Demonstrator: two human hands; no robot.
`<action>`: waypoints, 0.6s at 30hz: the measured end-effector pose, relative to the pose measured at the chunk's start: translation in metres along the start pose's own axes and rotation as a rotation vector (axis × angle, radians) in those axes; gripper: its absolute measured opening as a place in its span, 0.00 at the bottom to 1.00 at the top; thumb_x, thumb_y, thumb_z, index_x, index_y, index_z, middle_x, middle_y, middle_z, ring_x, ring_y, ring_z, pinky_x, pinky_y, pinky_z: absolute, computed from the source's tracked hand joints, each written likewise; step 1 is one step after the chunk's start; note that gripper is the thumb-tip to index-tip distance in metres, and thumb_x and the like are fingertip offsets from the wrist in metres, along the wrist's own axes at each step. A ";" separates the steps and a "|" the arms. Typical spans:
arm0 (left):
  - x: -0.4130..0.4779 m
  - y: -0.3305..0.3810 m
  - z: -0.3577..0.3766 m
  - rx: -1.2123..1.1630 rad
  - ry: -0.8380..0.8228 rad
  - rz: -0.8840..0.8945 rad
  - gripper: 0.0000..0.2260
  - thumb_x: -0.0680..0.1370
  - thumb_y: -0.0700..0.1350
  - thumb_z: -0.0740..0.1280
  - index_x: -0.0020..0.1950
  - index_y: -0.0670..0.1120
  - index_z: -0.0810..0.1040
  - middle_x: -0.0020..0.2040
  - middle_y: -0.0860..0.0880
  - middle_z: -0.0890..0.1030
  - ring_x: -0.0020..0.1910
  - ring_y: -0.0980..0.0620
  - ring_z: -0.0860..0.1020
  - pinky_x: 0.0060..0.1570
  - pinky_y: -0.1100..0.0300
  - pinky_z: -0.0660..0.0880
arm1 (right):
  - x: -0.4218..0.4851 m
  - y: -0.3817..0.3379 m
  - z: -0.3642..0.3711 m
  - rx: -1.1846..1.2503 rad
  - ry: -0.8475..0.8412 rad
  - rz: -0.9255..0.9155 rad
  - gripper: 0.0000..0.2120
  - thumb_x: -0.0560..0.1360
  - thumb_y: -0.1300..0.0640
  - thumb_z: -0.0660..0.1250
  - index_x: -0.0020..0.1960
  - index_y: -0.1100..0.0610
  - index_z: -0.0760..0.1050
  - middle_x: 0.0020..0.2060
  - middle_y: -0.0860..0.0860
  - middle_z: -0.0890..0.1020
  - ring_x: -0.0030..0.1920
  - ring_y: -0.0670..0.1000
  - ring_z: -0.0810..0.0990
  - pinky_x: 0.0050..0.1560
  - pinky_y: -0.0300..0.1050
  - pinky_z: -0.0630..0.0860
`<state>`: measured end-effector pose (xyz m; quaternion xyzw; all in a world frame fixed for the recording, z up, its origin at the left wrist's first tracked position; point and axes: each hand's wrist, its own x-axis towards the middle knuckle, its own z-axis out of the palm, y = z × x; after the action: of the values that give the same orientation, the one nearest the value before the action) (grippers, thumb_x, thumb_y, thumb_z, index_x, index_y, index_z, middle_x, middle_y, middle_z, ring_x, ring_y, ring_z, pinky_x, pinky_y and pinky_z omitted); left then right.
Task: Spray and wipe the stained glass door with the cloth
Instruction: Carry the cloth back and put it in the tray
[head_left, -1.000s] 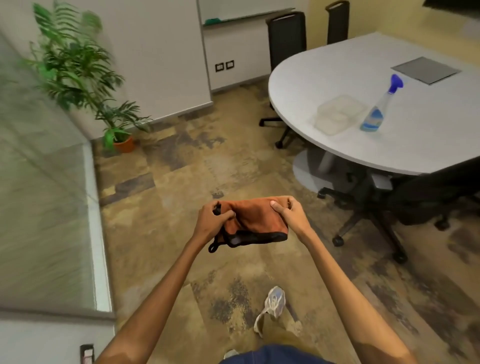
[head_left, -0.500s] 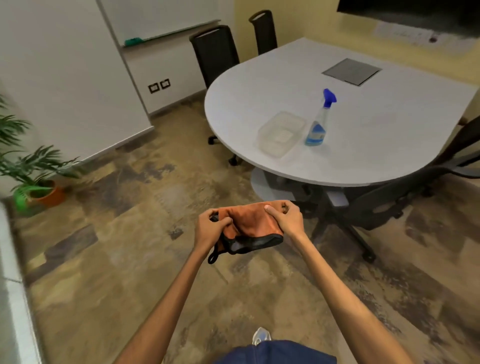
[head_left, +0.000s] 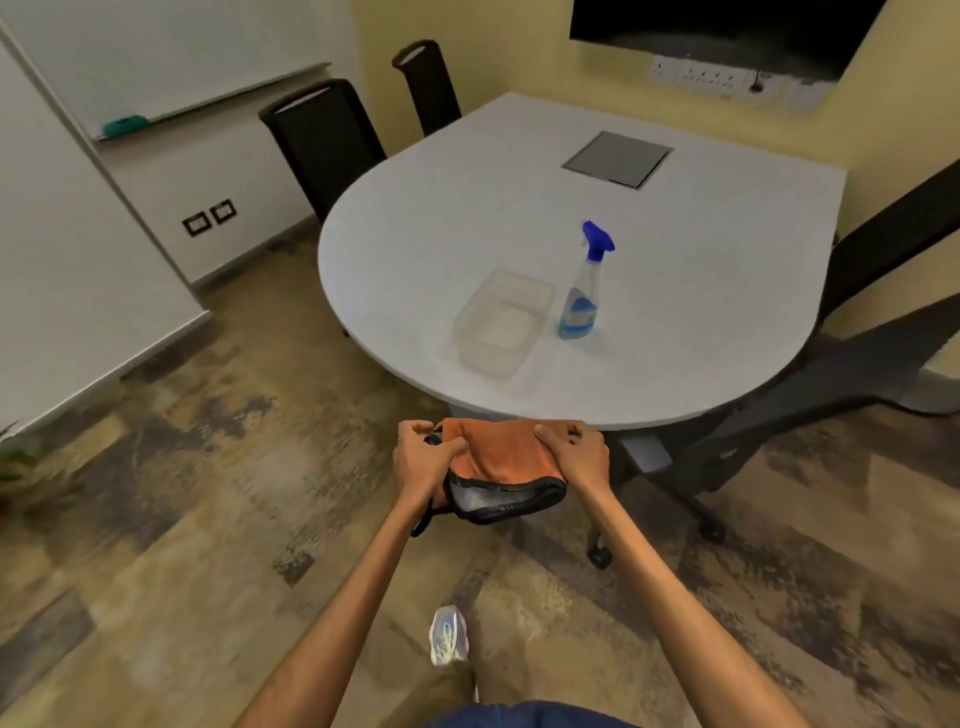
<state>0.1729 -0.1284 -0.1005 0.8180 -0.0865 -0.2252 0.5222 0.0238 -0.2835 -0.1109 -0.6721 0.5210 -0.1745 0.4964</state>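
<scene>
just ahead of the person's waist, above the patterned floor (head_left: 208, 519), an orange cloth (head_left: 498, 452) with a dark bound edge hangs between both hands. the left hand (head_left: 423, 460) pinches its left end and the right hand (head_left: 579, 457) pinches its right end. the fingers of each are curled and clamped on the fabric with the thumbs on top, so the middle sags in a loose fold. the cloth looks soft, light and limp. it should not slip readily, cannot break, and takes whatever shape the grip gives it. for wiping it would likely serve best bunched or folded into a pad under one palm.

beyond the hands, on the white table (head_left: 675, 249), the spray bottle (head_left: 581, 296) stands upright, just beside a clear plastic container (head_left: 501, 325) and not touching it. the bottle is clear with a blue trigger head and seems to hold only a little blue liquid low down. it should therefore be light, rigid and somewhat top-heavy, and its smooth plastic may turn slippery if wet. the sensible hold is round the narrow neck under the trigger, with a forefinger free for the lever. one hand would have to let go of the cloth first. black chairs (head_left: 322, 140) stand round the table. the glass door is not in view.
</scene>
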 end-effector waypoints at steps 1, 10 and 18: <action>0.015 0.007 0.001 -0.018 0.002 -0.005 0.22 0.64 0.45 0.78 0.52 0.49 0.72 0.49 0.50 0.78 0.48 0.49 0.78 0.46 0.53 0.75 | 0.011 -0.008 0.006 0.015 0.013 0.007 0.28 0.70 0.39 0.74 0.61 0.57 0.79 0.58 0.55 0.82 0.59 0.57 0.79 0.59 0.52 0.77; 0.128 0.056 0.018 -0.097 0.038 0.030 0.20 0.63 0.46 0.79 0.49 0.49 0.75 0.45 0.50 0.80 0.46 0.48 0.80 0.45 0.53 0.79 | 0.098 -0.068 0.047 0.125 0.041 0.030 0.24 0.74 0.40 0.69 0.64 0.52 0.73 0.63 0.53 0.79 0.55 0.50 0.76 0.56 0.45 0.73; 0.210 0.111 0.058 0.000 0.045 0.102 0.20 0.64 0.44 0.77 0.51 0.51 0.73 0.43 0.56 0.76 0.45 0.51 0.76 0.42 0.61 0.69 | 0.180 -0.093 0.060 0.128 0.142 0.101 0.23 0.68 0.41 0.74 0.57 0.52 0.76 0.56 0.52 0.82 0.49 0.51 0.79 0.53 0.49 0.79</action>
<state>0.3427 -0.3039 -0.0799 0.8174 -0.1164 -0.1797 0.5347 0.1889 -0.4154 -0.1099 -0.5979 0.5759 -0.2294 0.5082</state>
